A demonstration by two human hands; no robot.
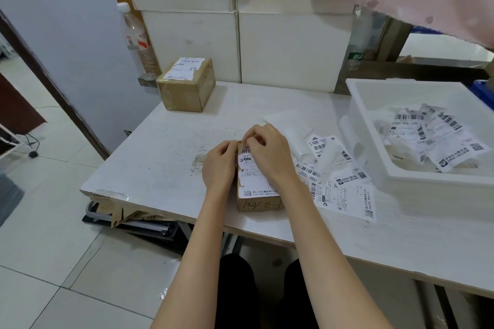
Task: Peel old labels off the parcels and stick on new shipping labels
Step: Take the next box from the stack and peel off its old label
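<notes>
Here both hands (219,165) (267,152) grip the parcel (258,201) — right grip pinches its label (252,168) (edge hidden).

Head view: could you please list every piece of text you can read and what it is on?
"052-0", partly covered: label on the near parcel.
Handwriting, roughly "F-3-/00/" upside down: that parcel's front face.
"050 Y05-220": label in the white bin.
"052-052": loose label on the table.
Far parcel's label, bottle: too blurred.
</notes>
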